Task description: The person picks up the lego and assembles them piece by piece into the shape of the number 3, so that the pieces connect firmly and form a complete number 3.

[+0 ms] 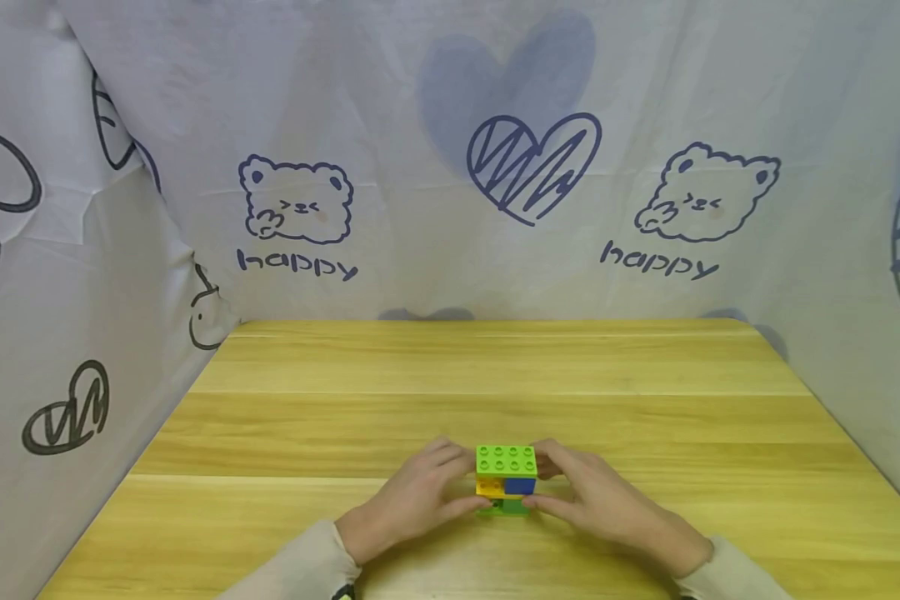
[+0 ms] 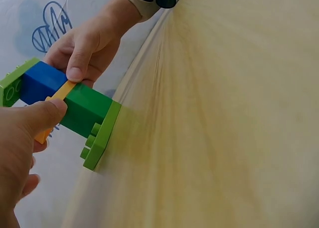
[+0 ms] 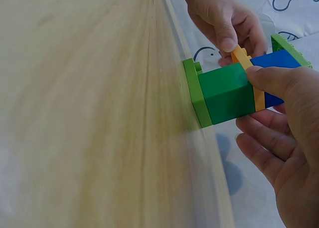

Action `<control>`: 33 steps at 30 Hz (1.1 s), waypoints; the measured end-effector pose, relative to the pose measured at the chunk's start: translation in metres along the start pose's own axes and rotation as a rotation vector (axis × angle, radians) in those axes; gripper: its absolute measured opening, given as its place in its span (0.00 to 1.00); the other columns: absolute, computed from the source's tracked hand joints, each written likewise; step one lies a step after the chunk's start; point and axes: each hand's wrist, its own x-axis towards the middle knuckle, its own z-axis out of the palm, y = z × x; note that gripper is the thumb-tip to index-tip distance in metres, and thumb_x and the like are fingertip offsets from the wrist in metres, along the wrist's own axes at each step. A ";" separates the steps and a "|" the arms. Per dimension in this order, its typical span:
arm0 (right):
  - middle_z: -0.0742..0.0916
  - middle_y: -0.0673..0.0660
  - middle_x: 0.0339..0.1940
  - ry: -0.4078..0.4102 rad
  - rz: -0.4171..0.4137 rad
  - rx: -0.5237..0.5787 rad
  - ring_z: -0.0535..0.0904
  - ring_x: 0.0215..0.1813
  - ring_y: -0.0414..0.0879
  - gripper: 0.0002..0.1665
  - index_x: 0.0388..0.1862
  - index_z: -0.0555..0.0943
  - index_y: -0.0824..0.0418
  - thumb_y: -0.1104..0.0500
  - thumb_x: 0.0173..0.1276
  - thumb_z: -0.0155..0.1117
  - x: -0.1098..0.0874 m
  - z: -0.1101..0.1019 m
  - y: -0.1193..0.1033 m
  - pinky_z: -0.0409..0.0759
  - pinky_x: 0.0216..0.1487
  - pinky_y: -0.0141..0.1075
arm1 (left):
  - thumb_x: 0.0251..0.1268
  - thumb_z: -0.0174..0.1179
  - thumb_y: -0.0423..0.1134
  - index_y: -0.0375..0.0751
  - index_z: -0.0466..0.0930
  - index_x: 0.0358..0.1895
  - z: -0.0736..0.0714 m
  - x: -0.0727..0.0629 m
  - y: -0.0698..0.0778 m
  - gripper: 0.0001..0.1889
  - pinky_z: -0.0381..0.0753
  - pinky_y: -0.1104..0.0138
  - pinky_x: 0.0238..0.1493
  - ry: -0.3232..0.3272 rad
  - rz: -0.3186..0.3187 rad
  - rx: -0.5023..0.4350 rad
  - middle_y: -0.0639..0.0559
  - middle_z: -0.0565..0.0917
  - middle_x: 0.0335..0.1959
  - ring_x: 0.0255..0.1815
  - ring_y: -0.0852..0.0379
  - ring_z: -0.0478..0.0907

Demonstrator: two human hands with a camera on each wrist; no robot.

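A stack of toy building bricks stands upright between both hands at the table's near middle. Its top is a light green studded plate [image 1: 506,465]; under that sits a blue brick [image 1: 521,487]. An orange plate [image 3: 242,57] comes below, then a dark green brick [image 3: 227,93] and a light green bottom plate [image 3: 196,91], which seems to rest on the table. My left hand [image 1: 423,492] pinches the orange plate's left end, thumb in front. On the opposite side my right hand [image 1: 607,504] grips the orange plate, its thumb at the front and fingers partly hidden behind.
The wooden table [image 1: 495,358] stretches away behind and to both sides of the stack. A white cloth [image 1: 420,100] with drawn bears, hearts and lettering hangs along the back and sides.
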 end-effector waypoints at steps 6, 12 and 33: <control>0.84 0.44 0.52 -0.006 0.005 0.018 0.82 0.50 0.39 0.28 0.60 0.71 0.52 0.43 0.67 0.65 0.000 0.000 0.000 0.80 0.52 0.40 | 0.54 0.72 0.51 0.44 0.83 0.49 0.003 0.000 -0.004 0.22 0.75 0.66 0.55 0.055 0.088 0.029 0.54 0.84 0.45 0.50 0.58 0.75; 0.84 0.43 0.51 -0.009 0.028 0.026 0.81 0.50 0.39 0.29 0.61 0.70 0.52 0.42 0.66 0.65 0.000 0.000 0.000 0.80 0.52 0.40 | 0.53 0.73 0.50 0.45 0.85 0.45 0.003 0.001 -0.005 0.19 0.75 0.66 0.52 0.090 0.132 0.049 0.54 0.85 0.44 0.49 0.57 0.76; 0.83 0.49 0.48 0.139 -0.115 0.100 0.81 0.44 0.39 0.45 0.76 0.55 0.52 0.58 0.67 0.69 0.000 0.002 -0.003 0.83 0.45 0.39 | 0.61 0.67 0.48 0.46 0.85 0.49 0.000 0.004 -0.003 0.15 0.74 0.73 0.51 0.171 0.122 -0.088 0.58 0.85 0.43 0.46 0.61 0.75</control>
